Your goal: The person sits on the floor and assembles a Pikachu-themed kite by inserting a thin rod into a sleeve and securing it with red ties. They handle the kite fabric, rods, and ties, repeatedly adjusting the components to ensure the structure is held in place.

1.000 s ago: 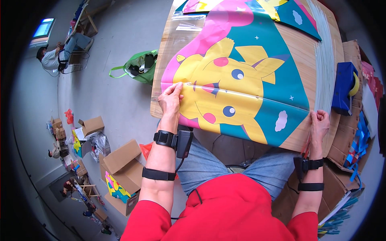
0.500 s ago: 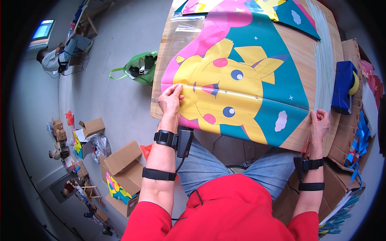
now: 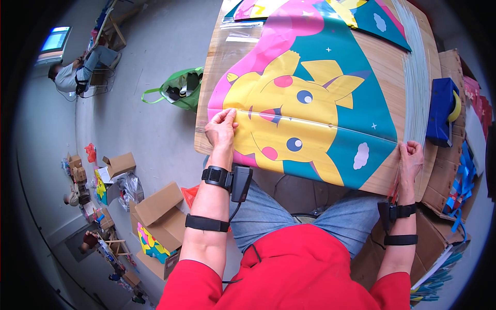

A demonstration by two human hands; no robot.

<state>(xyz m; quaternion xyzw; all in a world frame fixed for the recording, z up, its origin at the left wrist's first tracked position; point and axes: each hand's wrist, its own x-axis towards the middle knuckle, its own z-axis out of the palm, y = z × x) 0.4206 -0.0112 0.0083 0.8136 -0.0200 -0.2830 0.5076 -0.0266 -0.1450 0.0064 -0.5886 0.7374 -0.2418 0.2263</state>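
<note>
A large printed sheet (image 3: pixel 356 111) with a yellow cartoon character on teal and pink lies over the wooden table (image 3: pixel 380 175), overhanging its near edge. Across it runs a thin, clear rod-like strip (image 3: pixel 315 123). My left hand (image 3: pixel 221 129) pinches at the strip's left end, thumb and forefinger together on the sheet's pink and yellow edge. At the sheet's right corner, my right hand (image 3: pixel 411 159) has its fingers closed near the strip's other end. What exactly lies between those fingertips is too small to make out.
A bundle of thin pale rods (image 3: pixel 417 88) lies along the table's right side, beside a blue tape dispenser (image 3: pixel 439 113). More printed sheets (image 3: pixel 380 23) are at the far end. A green bag (image 3: pixel 181 90) and open cardboard boxes (image 3: pixel 160 212) stand on the floor at left.
My left forearm has shifted very slightly to the right, its fingers staying on the sheet's left edge. The sheet and my right hand look unmoved.
</note>
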